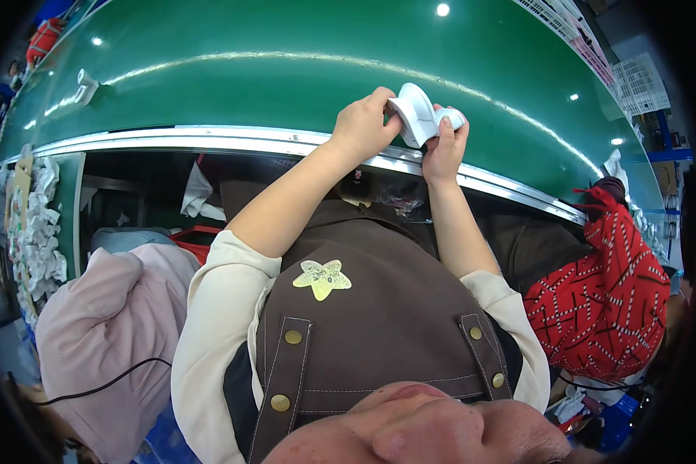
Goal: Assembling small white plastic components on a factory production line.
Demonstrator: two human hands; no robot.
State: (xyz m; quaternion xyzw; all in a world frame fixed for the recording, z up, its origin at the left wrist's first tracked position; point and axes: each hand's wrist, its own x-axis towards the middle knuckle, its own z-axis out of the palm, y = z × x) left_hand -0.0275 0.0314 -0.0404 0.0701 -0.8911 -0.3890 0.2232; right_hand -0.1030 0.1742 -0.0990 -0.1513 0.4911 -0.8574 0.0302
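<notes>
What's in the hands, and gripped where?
A white part: the left hand grips its flared side, the right hand its rounded end.

Two white parts (416,110) (87,87), two hands (366,127) (444,155), one bench (247,93)
One apron (379,309), four buttons (293,337), one star (322,280); of the white parts, one is in the hands and one on the bench.

It's a workshop, factory-style! A long green workbench (247,89) sweeps across the top of the frame, metal strip (240,137) along its edge; white pieces (45,240) crowd far left, blue racking (670,155) far right, brown apron (394,309) centre!
</notes>
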